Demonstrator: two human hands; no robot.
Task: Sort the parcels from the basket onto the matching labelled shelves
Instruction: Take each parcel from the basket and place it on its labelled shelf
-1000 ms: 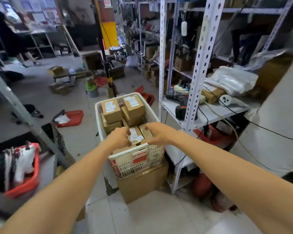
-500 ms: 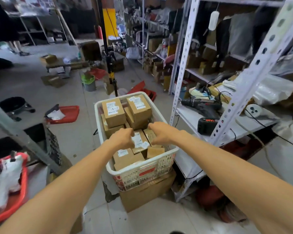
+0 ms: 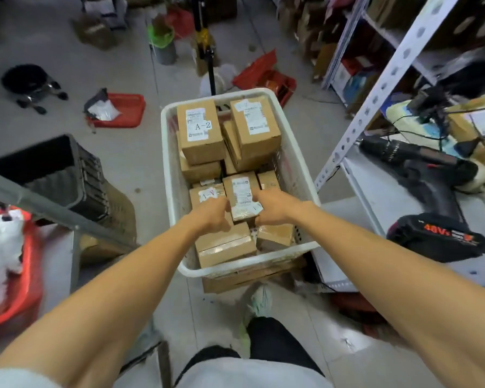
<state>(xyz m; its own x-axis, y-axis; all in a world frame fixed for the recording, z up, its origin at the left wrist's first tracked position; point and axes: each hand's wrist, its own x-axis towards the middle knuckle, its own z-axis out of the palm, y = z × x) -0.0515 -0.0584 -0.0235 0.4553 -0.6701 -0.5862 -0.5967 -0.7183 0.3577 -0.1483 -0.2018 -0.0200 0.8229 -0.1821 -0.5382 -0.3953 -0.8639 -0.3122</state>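
Currently I am watching both hands working inside the white basket [image 3: 169, 163]. The left hand [image 3: 212, 217] is gripping the left side of a small cardboard parcel [image 3: 240, 196] and the right hand [image 3: 275, 208] is gripping its right side, so the two are clamping it between them. The parcel is sitting near the basket's middle on top of other boxes, white label facing up; I cannot read its handwritten mark. The A-2 parcel [image 3: 200, 133] is lying at the basket's far left corner. The basket is resting on a cardboard carton [image 3: 247, 280] on the floor, just beside the white shelf upright [image 3: 375, 93]. A cordless drill [image 3: 420, 169] is lying on the low shelf to the right.
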